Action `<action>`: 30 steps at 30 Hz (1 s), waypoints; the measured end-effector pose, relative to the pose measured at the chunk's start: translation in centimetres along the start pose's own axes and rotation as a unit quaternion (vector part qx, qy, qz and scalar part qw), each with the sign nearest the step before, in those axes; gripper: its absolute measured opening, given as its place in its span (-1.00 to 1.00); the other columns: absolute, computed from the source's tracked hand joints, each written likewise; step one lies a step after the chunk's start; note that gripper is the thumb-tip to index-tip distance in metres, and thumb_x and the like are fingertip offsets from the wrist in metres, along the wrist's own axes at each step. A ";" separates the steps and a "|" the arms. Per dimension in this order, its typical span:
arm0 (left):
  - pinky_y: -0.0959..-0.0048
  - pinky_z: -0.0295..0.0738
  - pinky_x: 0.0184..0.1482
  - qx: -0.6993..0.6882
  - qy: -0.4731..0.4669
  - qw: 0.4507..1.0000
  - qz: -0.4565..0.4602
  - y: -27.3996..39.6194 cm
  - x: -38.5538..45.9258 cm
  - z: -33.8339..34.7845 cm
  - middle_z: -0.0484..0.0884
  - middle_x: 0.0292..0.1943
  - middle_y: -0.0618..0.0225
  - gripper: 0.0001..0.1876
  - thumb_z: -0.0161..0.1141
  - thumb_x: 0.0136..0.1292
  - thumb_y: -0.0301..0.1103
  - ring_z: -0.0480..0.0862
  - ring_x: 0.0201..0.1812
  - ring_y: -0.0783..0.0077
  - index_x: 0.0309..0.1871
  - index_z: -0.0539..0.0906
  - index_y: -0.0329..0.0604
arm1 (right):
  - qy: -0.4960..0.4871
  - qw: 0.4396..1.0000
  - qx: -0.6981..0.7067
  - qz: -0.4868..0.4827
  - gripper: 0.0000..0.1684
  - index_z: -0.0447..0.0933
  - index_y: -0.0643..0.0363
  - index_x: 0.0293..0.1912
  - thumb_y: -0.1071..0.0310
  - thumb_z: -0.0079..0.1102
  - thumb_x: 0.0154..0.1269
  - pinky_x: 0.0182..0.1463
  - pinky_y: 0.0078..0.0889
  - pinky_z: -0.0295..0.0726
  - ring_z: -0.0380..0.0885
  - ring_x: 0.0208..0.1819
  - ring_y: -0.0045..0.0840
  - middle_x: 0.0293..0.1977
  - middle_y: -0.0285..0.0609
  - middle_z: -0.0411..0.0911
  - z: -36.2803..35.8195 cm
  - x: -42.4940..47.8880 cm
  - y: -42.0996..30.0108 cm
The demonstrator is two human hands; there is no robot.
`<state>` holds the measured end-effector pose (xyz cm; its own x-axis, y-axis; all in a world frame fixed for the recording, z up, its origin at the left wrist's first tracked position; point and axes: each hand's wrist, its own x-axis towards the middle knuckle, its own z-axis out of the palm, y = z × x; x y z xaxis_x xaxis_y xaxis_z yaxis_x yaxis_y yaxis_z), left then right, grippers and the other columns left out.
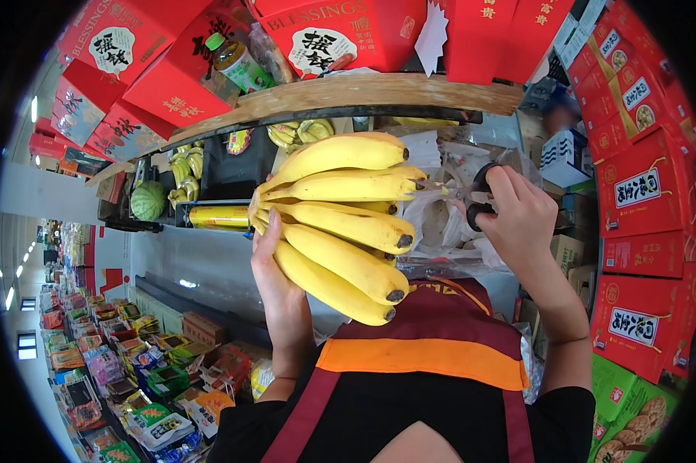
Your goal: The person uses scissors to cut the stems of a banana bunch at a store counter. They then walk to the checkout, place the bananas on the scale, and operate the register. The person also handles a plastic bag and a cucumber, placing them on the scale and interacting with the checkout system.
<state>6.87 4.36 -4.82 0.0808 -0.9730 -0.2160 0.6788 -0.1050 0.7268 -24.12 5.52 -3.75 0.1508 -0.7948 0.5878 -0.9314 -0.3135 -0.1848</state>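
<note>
A large bunch of yellow bananas (pixel 348 226) fills the middle of the view, its crown at the left and its dark tips to the right. My left hand (pixel 275 272) holds the bunch near the crown, thumb on top. In my right hand (pixel 513 214) is a pair of scissors (pixel 480 197) with black handles, two fingers and the thumb at the loops. The metal blades point left and meet the dark tip of an upper banana. Whether they touch it or overlap it, I cannot tell.
Behind the bananas lie a watermelon (pixel 148 200), smaller banana bunches (pixel 186 168) and clear plastic wrap (pixel 440 231). A wooden shelf edge (pixel 377 95) with red gift boxes (pixel 348 35) and a bottle (pixel 241 63) runs across the top. Packaged goods (pixel 151 376) stand at lower left, red boxes (pixel 643 185) at right.
</note>
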 end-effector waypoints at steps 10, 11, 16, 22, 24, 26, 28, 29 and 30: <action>0.13 0.37 0.47 0.019 0.004 1.000 0.016 -0.6 0.6 -0.1 0.44 0.43 0.06 -0.42 0.10 0.53 -0.37 0.49 0.42 0.11 0.55 0.27 -0.23 | -0.004 0.997 -0.070 0.014 -0.48 0.45 0.07 -0.20 0.30 0.55 -0.19 -0.30 -0.31 0.58 0.62 -0.29 -0.40 -0.34 -0.29 0.54 0.4 0.0 0.3; 0.13 0.38 0.47 0.015 0.003 1.000 0.012 -0.6 0.6 -0.2 0.44 0.43 0.06 -0.42 0.10 0.53 -0.37 0.49 0.42 0.12 0.55 0.26 -0.23 | -0.001 0.998 -0.063 0.026 -0.52 0.45 0.09 -0.21 0.36 0.48 -0.19 -0.29 -0.28 0.58 0.63 -0.28 -0.35 -0.34 -0.26 0.55 0.6 0.1 0.2; 0.08 0.42 0.43 0.041 0.005 0.999 0.029 -1.0 1.0 0.0 0.49 0.38 0.01 -0.47 0.06 0.57 -0.25 0.54 0.37 0.07 0.50 0.31 -0.26 | 0.012 0.997 -0.069 0.017 -0.55 0.45 0.08 -0.27 0.24 0.55 -0.09 -0.33 -0.27 0.57 0.63 -0.36 -0.33 -0.43 -0.28 0.56 1.8 -0.2 0.9; 0.04 0.43 0.42 0.028 0.019 0.999 0.003 -0.6 0.9 0.2 0.53 0.35 0.00 -0.47 0.03 0.59 -0.16 0.57 0.34 0.04 0.48 0.35 -0.27 | -0.047 0.991 0.089 0.085 -0.47 0.44 0.14 -0.32 -0.01 0.57 0.08 -0.41 -0.23 0.55 0.63 -0.43 -0.24 -0.47 -0.23 0.59 2.3 0.2 0.6; 0.04 0.43 0.42 0.020 0.017 1.000 -0.006 -0.6 0.9 0.2 0.53 0.35 0.00 -0.47 0.03 0.59 -0.15 0.57 0.34 0.04 0.48 0.35 -0.26 | -0.061 0.988 0.116 0.085 -0.43 0.45 0.14 -0.33 -0.09 0.57 0.08 -0.41 -0.25 0.54 0.62 -0.44 -0.25 -0.48 -0.22 0.58 2.2 0.5 0.1; 0.03 0.42 0.42 0.013 0.017 1.000 -0.011 -0.5 0.9 0.4 0.53 0.36 0.00 -0.47 0.03 0.59 -0.16 0.57 0.34 0.03 0.47 0.35 -0.26 | -0.064 0.986 0.128 0.084 -0.41 0.45 0.13 -0.35 -0.11 0.59 0.05 -0.43 -0.26 0.53 0.61 -0.47 -0.27 -0.51 -0.25 0.56 2.3 0.6 0.1; 0.06 0.38 0.46 -0.008 0.008 1.000 -0.024 -0.3 0.8 0.5 0.46 0.41 0.03 -0.45 0.04 0.57 -0.26 0.51 0.40 0.07 0.53 0.28 -0.21 | -0.057 0.987 0.127 0.079 -0.41 0.43 0.10 -0.37 -0.09 0.63 0.00 -0.45 -0.27 0.51 0.58 -0.53 -0.31 -0.55 -0.31 0.54 2.7 0.5 0.2; 0.08 0.36 0.48 -0.018 0.003 0.999 -0.031 -0.2 0.8 0.5 0.43 0.43 0.04 -0.43 0.05 0.56 -0.31 0.48 0.42 0.08 0.56 0.25 -0.18 | -0.060 0.988 0.121 0.076 -0.40 0.43 0.11 -0.37 -0.09 0.63 0.00 -0.45 -0.27 0.51 0.57 -0.54 -0.31 -0.56 -0.31 0.53 2.6 0.5 0.3; 0.08 0.35 0.48 -0.017 0.001 1.000 -0.025 -0.3 0.9 0.3 0.43 0.44 0.04 -0.43 0.06 0.56 -0.31 0.48 0.43 0.08 0.56 0.24 -0.18 | -0.063 0.988 0.117 0.073 -0.40 0.42 0.11 -0.38 -0.09 0.63 0.00 -0.46 -0.27 0.50 0.57 -0.54 -0.30 -0.57 -0.30 0.52 2.6 0.4 0.5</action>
<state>6.53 3.45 -4.98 0.0468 -0.9663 -0.2531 0.7071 -0.1469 0.6917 -23.61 3.67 -5.65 0.0738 -0.8942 0.4416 -0.8467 -0.2902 -0.4461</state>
